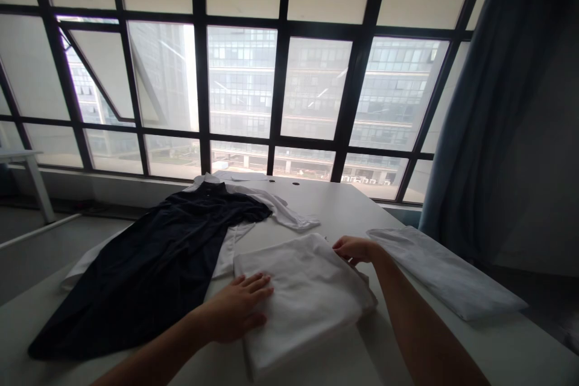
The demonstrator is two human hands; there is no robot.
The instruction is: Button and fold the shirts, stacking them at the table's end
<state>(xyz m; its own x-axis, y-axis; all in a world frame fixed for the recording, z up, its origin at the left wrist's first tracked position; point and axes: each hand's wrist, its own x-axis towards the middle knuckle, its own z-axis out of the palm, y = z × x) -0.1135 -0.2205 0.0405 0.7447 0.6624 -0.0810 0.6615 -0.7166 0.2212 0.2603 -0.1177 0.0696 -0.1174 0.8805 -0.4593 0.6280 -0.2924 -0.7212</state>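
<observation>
A folded white garment [307, 295] lies in front of me on the white table. My left hand [239, 306] rests flat on its left side, fingers stretched out and a little apart. At its far right edge, my right hand [353, 249] has its fingers closed in a pinch on the cloth. Left of it a dark navy shirt [149, 271] is spread out, collar toward the window. Beneath the navy shirt lies a white shirt [289, 215], with a sleeve reaching out to the right.
Another folded white cloth [443, 271] lies along the right side of the table [335, 199]. Beyond the table stands a large window with black frames [278, 90], one pane tilted open. A blue-grey curtain [470, 151] hangs at the right. A second white table [34, 178] stands far left.
</observation>
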